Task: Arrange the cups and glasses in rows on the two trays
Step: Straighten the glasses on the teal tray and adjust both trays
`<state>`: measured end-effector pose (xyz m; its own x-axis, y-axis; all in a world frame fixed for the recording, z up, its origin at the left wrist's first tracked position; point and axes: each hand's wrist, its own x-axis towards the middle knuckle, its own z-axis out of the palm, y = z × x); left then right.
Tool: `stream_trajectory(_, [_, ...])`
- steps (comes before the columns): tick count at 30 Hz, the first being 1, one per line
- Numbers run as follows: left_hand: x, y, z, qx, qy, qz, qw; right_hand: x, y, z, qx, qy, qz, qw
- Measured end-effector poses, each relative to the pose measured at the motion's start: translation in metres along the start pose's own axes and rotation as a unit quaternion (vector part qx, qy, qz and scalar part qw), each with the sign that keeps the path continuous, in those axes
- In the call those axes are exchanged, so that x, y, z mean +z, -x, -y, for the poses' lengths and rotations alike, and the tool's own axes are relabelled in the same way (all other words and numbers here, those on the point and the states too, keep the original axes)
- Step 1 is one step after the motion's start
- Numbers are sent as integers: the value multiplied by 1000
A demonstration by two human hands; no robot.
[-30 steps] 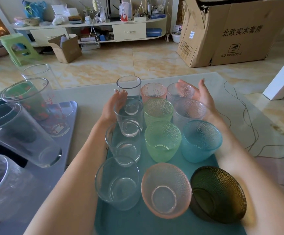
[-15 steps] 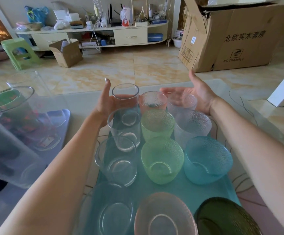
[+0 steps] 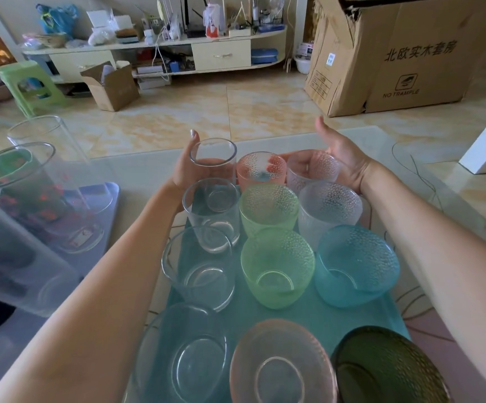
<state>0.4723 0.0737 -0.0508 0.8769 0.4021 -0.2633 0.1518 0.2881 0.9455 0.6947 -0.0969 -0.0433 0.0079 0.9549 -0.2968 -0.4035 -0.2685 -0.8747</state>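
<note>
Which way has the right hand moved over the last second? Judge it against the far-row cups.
Yes. The right hand has swung leftward from beside the clear dimpled cup to behind it, fingers reaching the pink cup.

Across the tiled floor [image 3: 236,112] a low cream cabinet [image 3: 154,58] runs along the far wall, its top crowded with bottles, cables and small boxes, a blue plastic bag [image 3: 57,18] at its left end. A small open cardboard box [image 3: 111,85] sits on the floor in front of it, with a green plastic stool [image 3: 28,85] off to the left. To the right stands a big torn cardboard box [image 3: 404,56] printed "NO TRAMPLE". A thin dark wire [image 3: 422,178] trails over the pale surface [image 3: 149,170].
</note>
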Motion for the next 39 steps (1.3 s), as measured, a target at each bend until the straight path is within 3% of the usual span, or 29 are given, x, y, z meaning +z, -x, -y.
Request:
stream_trajectory(9, [0,-1,5,15,0,-34,999,2,4,-6,-55,-27,13,998])
stream_trajectory(15, [7,11,12,54,18,-116,992,15,23,-15,-157,-40,-98,982])
stream_trajectory(23, [19,70,38,87,39,-177,980,50,82,-45,-214,-47,-281,934])
stream_trajectory(29, [51,148,59,91,115,-215,966,99,149,-91,-223,-42,-420,879])
stream_trajectory(31, [69,178,63,110,117,-251,955,118,175,-101,-225,-26,-484,845])
stream_trajectory(34, [104,219,76,157,101,-353,917,155,210,-119,-247,-38,-581,774])
stream_trajectory(37, [151,246,96,190,51,-488,850,207,223,-146,-259,-80,-683,678])
stream_trajectory(39, [176,249,102,182,52,-536,822,242,216,-158,-261,-115,-698,656])
